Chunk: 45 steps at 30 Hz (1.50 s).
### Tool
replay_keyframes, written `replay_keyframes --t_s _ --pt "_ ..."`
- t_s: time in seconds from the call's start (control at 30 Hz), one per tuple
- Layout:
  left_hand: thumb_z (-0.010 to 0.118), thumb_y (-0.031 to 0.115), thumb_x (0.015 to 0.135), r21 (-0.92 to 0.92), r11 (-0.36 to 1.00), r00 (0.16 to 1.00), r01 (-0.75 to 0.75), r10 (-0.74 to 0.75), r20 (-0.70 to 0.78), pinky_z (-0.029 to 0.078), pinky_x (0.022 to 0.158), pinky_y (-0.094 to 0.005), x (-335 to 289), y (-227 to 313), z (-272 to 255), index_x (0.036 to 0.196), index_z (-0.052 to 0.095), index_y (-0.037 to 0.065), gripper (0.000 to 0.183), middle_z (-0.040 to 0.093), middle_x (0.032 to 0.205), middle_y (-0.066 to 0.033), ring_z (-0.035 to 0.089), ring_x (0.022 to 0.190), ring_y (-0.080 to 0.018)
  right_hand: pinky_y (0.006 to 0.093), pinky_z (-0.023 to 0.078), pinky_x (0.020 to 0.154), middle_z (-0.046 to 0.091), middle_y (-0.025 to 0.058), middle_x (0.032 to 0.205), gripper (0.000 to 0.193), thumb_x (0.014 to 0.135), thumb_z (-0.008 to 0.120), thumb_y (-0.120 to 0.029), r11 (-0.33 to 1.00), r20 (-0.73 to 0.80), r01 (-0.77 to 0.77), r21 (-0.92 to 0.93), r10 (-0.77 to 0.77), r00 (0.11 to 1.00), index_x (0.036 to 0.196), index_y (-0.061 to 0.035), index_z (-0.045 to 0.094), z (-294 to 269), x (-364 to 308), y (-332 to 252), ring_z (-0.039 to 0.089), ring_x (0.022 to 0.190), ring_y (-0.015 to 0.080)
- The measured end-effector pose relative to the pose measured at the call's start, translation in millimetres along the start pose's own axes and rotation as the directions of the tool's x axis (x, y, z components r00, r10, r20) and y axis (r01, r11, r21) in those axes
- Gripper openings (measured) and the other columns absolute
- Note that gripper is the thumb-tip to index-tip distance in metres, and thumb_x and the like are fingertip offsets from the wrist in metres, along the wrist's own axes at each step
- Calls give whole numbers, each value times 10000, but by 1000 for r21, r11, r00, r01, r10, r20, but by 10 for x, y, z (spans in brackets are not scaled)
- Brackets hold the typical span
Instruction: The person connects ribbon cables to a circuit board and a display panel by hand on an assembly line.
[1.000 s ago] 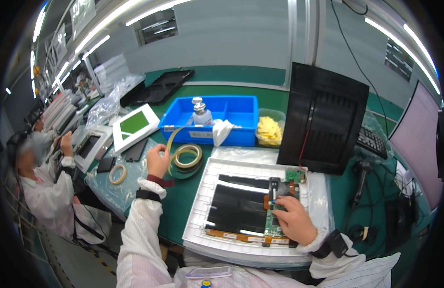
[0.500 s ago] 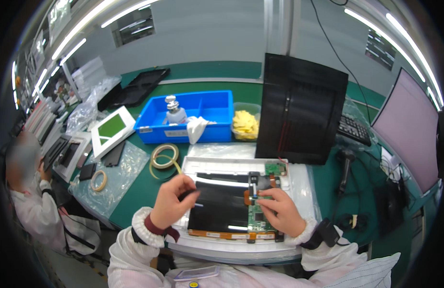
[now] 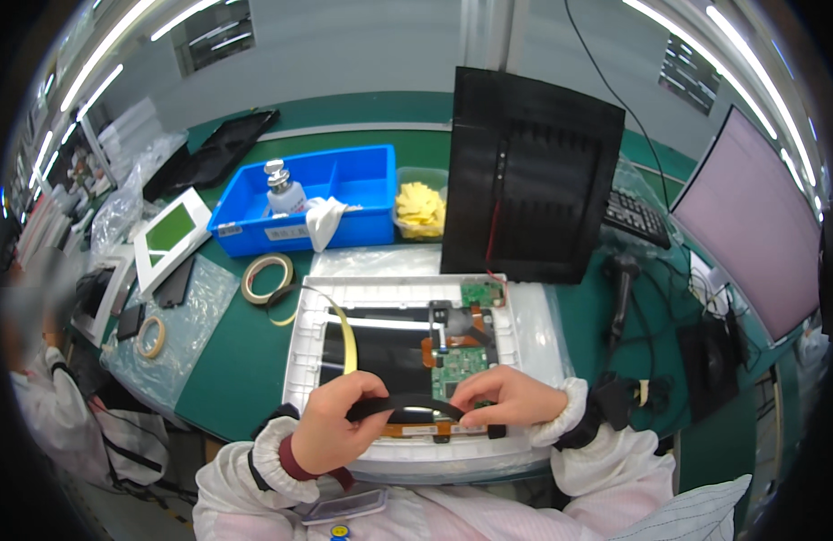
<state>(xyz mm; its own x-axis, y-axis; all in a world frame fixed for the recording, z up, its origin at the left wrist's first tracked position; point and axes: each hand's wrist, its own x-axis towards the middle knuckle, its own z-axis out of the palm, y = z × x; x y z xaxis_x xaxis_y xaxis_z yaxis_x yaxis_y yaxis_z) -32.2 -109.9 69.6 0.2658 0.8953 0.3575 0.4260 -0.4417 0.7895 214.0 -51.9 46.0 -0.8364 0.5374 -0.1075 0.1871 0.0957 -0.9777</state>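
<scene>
A black adhesive strip (image 3: 407,402) bows between my two hands, low over the near part of an opened display unit. My left hand (image 3: 338,426) pinches its left end, and my right hand (image 3: 514,398) grips the other end between thumb and fingers. From my left hand a yellow-backed length of tape (image 3: 347,335) curls up and away toward the far left. Under the strip lies the unit's white frame (image 3: 301,361), with a black panel, a green circuit board (image 3: 462,363) and orange flex cables inside. My fingertips partly hide the board's near end.
A tape roll (image 3: 267,278) lies left of the frame. Beyond stand a blue bin (image 3: 349,233) with a pump bottle (image 3: 285,191), a tub of yellow pieces (image 3: 420,209) and an upright black cover (image 3: 534,180), wired to the unit. A scanner (image 3: 620,288) sits right; a person works far left.
Both hands have come nearer to me, the right one leaving the circuit board. The black strip is now stretched between them, and the yellow-backed tape trails across the frame.
</scene>
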Motion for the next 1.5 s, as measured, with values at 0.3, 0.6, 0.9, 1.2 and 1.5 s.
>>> replay_keyframes --t_s 0.3,0.6,0.9,1.2,1.5 --pt "676 130 736 103 995 980 15 -35 197 473 549 -283 -56 -55 -43 941 596 24 244 587 662 -112 590 595 -237 222 406 565 561 43 718 110 787 633 -89 988 -239 39 -152 -75 968 791 20 614 -79 -87 -68 511 634 102" --pt "596 134 780 171 983 932 65 -121 341 458 526 -346 93 -54 202 795 600 41 95 600 669 -123 585 601 -295 238 410 500 586 69 638 111 766 638 -80 991 -373 -107 -84 68 925 785 30 631 41 -205 102 516 532 111" --pt "588 119 778 167 982 920 90 -146 363 463 534 -363 133 -141 414 792 606 40 82 588 643 -147 583 592 -316 291 433 548 605 89 650 111 728 655 -103 886 -512 -172 -431 -83 855 736 6 634 146 -233 97 562 572 205" --pt "575 141 785 255 965 905 67 -166 391 458 520 -379 135 -193 449 798 610 50 98 586 625 -150 577 569 -322 350 376 686 543 60 654 102 714 639 -127 756 -445 -137 -641 -219 868 657 -51 599 145 -225 216 502 741 252" --pt "559 165 790 365 930 895 33 -190 404 436 491 -391 135 -172 460 736 563 51 126 574 598 -129 564 540 -312 356 363 733 553 70 717 100 734 622 -132 727 -408 -154 -670 -187 894 696 -44 593 174 -213 243 499 770 258"
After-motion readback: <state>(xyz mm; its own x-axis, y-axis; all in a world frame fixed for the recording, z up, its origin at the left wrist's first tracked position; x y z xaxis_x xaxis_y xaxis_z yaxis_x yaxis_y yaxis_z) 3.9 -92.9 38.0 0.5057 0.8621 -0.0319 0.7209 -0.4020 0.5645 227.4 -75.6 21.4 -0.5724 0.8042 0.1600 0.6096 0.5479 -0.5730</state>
